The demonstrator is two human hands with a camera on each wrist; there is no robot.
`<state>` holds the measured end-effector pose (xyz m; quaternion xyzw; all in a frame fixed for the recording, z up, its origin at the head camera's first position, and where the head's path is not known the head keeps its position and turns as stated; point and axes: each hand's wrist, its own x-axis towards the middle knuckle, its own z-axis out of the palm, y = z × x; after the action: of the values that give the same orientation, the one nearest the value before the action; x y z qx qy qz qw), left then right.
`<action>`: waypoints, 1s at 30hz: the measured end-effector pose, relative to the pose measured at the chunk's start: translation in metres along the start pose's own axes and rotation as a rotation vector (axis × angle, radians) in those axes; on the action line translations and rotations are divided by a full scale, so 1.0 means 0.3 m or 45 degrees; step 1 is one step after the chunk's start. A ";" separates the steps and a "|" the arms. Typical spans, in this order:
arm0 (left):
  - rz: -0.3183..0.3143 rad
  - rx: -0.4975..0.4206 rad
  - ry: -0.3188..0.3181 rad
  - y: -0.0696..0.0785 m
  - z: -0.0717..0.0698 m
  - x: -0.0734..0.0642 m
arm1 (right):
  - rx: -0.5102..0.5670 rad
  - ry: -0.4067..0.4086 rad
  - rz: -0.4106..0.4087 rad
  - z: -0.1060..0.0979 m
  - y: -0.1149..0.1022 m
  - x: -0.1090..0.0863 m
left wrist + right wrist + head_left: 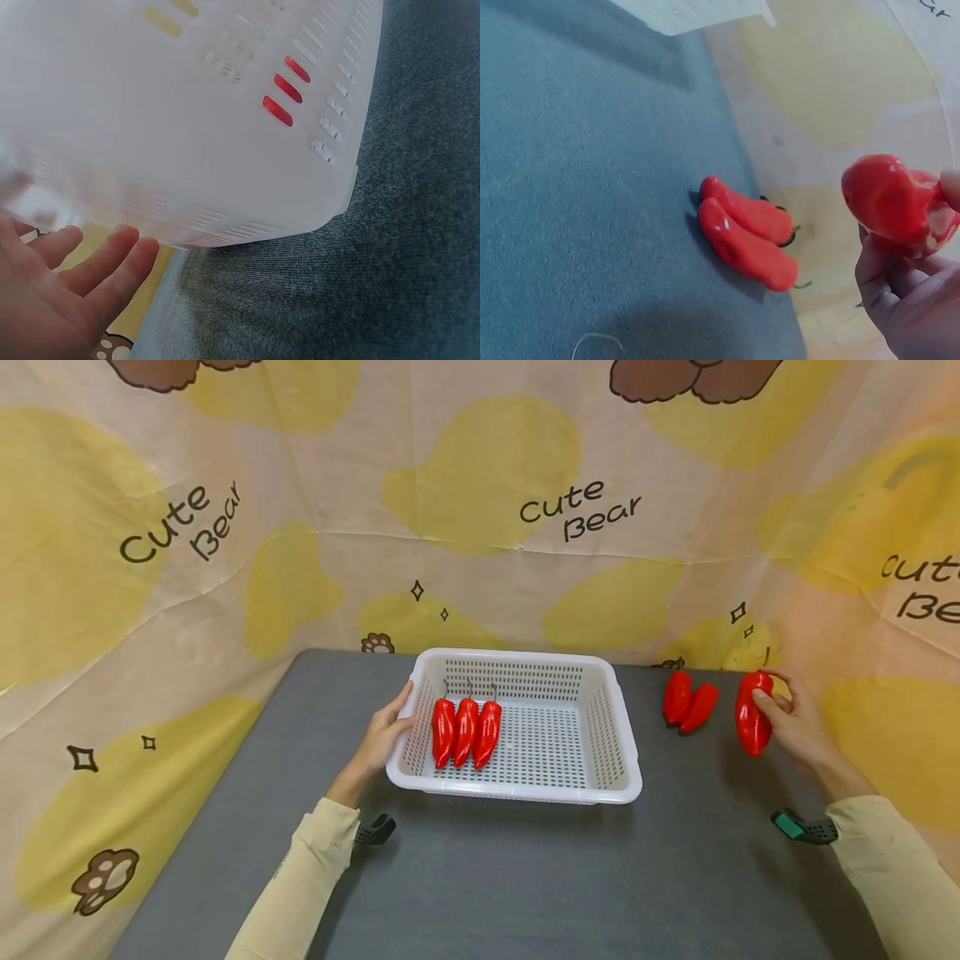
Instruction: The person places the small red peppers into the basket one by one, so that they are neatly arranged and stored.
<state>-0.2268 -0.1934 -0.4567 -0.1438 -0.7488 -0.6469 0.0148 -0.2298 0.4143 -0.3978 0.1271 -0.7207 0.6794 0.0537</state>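
My right hand (797, 720) grips a red pepper (752, 714) by its side, raised off the table at the right. In the right wrist view this pepper (889, 202) sits between thumb and fingers. Two more red peppers (699, 708) lie side by side on the table to its left. A white plastic basket (517, 792) with slotted walls stands in the middle, three red peppers (467, 732) lined up in its left half, stems to the back. My left hand (381, 742) holds the basket's left rim; several of its fingers (120, 289) lie loosely outside the wall.
The dark grey table (525, 885) extends in front of and on both sides of the basket. A patterned yellow and cream cloth (480, 485) hangs behind the table and along its sides. A dark band (806, 828) is on each wrist.
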 end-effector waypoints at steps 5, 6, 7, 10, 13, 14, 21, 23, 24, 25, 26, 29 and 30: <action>-0.011 0.012 0.008 0.004 0.000 0.001 | 0.001 -0.036 0.009 0.019 -0.012 0.005; -0.016 0.015 0.011 0.004 0.000 -0.001 | -0.002 -0.040 0.013 0.023 -0.012 0.005; -0.019 0.018 0.014 0.003 -0.001 -0.003 | -0.005 -0.044 0.017 0.027 -0.013 0.006; -0.025 0.031 0.020 -0.002 -0.001 -0.007 | -0.023 -0.051 0.034 0.038 -0.019 0.006; -0.021 0.035 0.015 -0.004 -0.002 -0.005 | -0.068 -0.043 0.061 0.050 -0.029 0.011; -0.020 0.037 0.015 -0.003 -0.003 -0.004 | -0.087 -0.040 0.074 0.054 -0.033 0.014; -0.019 0.027 0.025 -0.002 -0.009 0.000 | -0.194 -0.061 0.153 0.087 -0.047 0.036; -0.020 0.025 0.020 -0.003 -0.009 0.000 | -0.212 -0.071 0.163 0.096 -0.051 0.039; -0.021 0.022 0.018 -0.003 -0.008 -0.001 | -0.228 -0.080 0.168 0.101 -0.054 0.040; -0.023 0.018 0.019 -0.004 -0.008 -0.001 | -0.245 -0.088 0.173 0.106 -0.057 0.041; -0.022 0.024 0.015 -0.005 -0.007 -0.001 | -0.271 -0.100 0.176 0.112 -0.061 0.042; -0.028 0.015 0.012 -0.007 -0.004 -0.002 | -0.386 -0.134 0.180 0.128 -0.072 0.047; -0.028 0.015 0.007 -0.008 -0.003 -0.002 | -0.411 -0.146 0.180 0.134 -0.076 0.049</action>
<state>-0.2270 -0.1948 -0.4588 -0.1335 -0.7541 -0.6429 0.0106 -0.2341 0.3718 -0.3751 0.1042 -0.8294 0.5487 -0.0156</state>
